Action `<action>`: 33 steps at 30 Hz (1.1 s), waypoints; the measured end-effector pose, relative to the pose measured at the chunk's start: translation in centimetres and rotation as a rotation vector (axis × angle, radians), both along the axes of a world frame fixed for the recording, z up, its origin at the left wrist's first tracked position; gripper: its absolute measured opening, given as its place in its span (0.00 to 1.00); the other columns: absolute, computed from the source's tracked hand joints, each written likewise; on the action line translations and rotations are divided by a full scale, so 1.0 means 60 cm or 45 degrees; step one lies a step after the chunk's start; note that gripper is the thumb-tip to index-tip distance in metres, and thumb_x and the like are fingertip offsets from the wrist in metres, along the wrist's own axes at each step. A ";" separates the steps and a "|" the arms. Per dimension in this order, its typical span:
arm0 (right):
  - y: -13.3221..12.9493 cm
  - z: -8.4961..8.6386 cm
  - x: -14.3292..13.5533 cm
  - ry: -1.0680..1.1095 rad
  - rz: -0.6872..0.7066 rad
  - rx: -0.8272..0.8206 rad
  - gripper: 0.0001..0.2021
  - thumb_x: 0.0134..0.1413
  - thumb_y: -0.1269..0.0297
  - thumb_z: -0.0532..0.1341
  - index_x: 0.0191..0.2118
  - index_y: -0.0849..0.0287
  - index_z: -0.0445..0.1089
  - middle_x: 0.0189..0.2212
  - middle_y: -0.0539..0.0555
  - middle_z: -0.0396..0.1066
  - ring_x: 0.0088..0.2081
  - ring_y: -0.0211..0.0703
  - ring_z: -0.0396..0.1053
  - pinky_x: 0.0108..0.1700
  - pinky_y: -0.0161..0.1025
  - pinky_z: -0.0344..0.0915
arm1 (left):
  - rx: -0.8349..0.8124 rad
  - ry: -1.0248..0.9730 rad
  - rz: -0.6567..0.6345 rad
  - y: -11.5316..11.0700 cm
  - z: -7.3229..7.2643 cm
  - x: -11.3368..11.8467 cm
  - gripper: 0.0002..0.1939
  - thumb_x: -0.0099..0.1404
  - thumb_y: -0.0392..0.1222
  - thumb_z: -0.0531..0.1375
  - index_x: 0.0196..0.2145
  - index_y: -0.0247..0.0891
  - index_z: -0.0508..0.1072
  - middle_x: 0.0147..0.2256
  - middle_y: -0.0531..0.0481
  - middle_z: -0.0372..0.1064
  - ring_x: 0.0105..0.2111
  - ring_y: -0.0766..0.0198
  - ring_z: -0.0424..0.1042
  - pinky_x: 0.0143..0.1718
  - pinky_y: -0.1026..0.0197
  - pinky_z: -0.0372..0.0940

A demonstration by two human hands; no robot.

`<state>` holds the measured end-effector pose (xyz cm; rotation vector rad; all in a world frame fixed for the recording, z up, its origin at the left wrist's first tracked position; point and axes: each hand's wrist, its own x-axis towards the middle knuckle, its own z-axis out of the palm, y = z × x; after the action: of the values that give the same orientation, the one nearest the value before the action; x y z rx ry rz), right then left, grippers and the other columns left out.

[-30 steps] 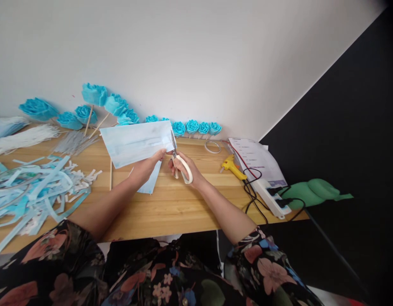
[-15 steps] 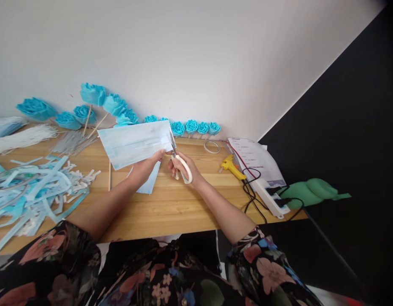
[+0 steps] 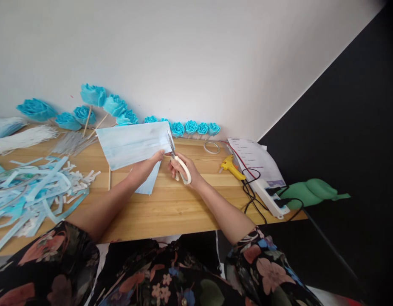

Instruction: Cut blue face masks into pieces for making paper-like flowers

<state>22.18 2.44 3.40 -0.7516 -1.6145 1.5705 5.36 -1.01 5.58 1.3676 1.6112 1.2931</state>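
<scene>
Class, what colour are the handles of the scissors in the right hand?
Creamy white: the scissors' handles in the right hand show in the head view.

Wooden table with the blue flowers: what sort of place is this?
Probably a craft workspace: there are artificial-looking blue flowers, a yellow glue gun, and scissors in the right hand.

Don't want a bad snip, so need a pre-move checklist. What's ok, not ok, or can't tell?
1. Left hand gripping the light-blue fabric sheet: ok, near its lower right corner.
2. Right hand on the scissors handles: ok.
3. Scissors blades at the sheet's right end: ok.
4. Left fingertips well away from the blades: not ok, they are close.
5. Yellow glue gun apart from both hands: ok, off to the right.
6. Glue gun cool: cannot tell.
</scene>
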 end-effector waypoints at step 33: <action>-0.006 0.001 -0.001 0.036 -0.052 -0.043 0.28 0.50 0.45 0.66 0.52 0.59 0.70 0.23 0.45 0.67 0.18 0.28 0.60 0.19 0.28 0.59 | 0.114 -0.114 -0.040 -0.004 0.012 0.013 0.19 0.63 0.55 0.53 0.20 0.42 0.62 0.28 0.50 0.67 0.36 0.57 0.68 0.50 0.57 0.62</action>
<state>22.10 2.09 3.48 -0.7719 -1.5467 1.5760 6.15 -1.26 6.28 1.3626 1.4826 1.4024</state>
